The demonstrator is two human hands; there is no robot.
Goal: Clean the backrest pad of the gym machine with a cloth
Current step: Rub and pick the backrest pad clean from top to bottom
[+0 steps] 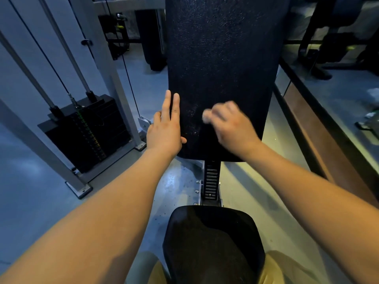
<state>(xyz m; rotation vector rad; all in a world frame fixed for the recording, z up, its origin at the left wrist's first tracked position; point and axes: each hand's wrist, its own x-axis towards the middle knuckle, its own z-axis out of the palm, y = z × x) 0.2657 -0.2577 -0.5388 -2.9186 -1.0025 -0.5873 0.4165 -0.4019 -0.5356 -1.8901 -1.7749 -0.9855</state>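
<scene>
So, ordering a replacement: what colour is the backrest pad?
Black, pebbled backrest pad; head view.

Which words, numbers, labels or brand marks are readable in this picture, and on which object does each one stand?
No text can be read.
Black weight stack: small green, yellow and orange marks on the plates, too small to read.
Black textured backrest pad: no lettering shows.
Small pale cloth in the right hand: blurred, no print shows.
</scene>
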